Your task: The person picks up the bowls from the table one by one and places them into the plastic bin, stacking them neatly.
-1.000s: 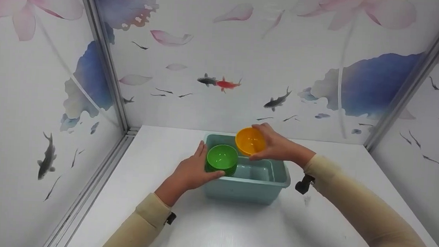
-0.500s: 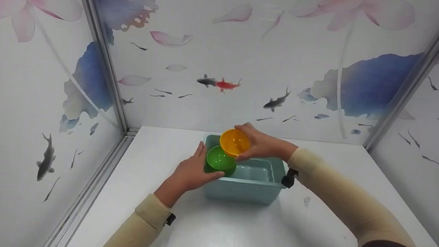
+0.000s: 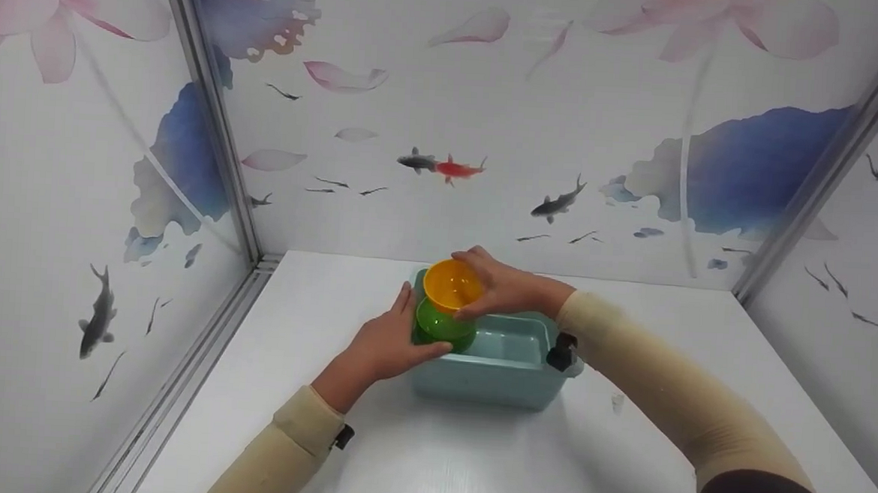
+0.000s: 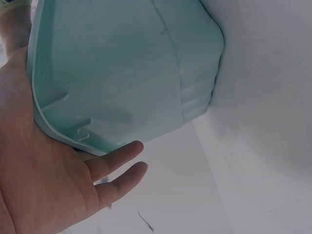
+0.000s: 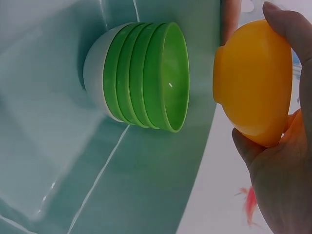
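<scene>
White and smooth, the table [image 3: 473, 459] is sitting inside walls [image 3: 580, 134] painted with fish, pink petals and blue leaves.

On it is standing a pale blue-green plastic tub [image 3: 492, 377] with rounded corners and a lip around the top. Inside the tub, at its left end, a stack of green bowls [image 5: 146, 75] is sitting, with a white bowl [image 5: 92, 73] at the bottom of the stack. They are round, shiny and plastic.

The right hand [image 3: 508, 288] is holding an orange bowl [image 3: 450, 285] just above the green ones. Its fingers are curling around the bowl's round back, and the thumb is on the rim. The orange bowl is smooth and shiny too, and it is not touching the green stack in the right wrist view.

The left hand [image 3: 389, 341] is pressing against the left end of the tub. The fingers [image 4: 117, 156] are lying mostly straight under the tub's lip, and the thumb is reaching over by the green bowls.

The orange bowl is hiding part of the green stack in the head view. The left wrist view is showing only the outside of the tub, so the bowls are out of sight there. Long tan sleeves [image 3: 664, 393] are covering both arms.
</scene>
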`<state>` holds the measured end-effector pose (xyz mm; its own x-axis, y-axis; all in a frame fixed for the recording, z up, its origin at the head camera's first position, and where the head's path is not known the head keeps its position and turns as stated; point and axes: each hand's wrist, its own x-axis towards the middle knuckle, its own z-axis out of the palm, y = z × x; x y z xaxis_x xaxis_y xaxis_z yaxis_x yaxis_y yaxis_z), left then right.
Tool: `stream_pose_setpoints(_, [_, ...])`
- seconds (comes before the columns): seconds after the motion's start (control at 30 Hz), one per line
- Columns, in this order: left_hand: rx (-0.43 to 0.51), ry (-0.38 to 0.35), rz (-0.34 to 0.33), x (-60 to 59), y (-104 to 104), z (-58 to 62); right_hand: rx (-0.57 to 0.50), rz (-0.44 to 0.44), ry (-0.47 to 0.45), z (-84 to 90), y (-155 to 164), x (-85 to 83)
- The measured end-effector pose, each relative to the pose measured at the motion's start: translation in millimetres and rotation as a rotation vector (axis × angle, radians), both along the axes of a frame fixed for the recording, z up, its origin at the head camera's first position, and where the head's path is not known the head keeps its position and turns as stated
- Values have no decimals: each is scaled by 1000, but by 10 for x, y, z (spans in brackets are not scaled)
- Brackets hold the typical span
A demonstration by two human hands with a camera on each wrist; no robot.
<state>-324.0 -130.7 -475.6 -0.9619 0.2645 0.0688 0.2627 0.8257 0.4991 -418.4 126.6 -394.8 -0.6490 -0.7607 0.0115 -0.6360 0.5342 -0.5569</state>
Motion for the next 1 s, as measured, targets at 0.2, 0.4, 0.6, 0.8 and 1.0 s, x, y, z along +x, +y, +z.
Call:
stream_pose_setpoints(0.2, [1, 5, -7, 2, -7, 15, -7, 6, 22, -15, -45, -38])
stream_pose_setpoints(0.4, [-4, 5, -6, -18, -16, 15, -5, 18, 32, -87, -61, -143])
stream_pose_setpoints(0.6, [11, -2, 1, -23, -12, 9, -10, 8, 29, -142, -66, -191])
stream_pose_setpoints(0.8, [13, 1, -4, -10, -11, -15, -2, -2, 30, -194, -55, -220])
stream_pose_setpoints(1.0, [36, -9, 1, -7, -8, -12, 23, 18, 22, -211, -42, -261])
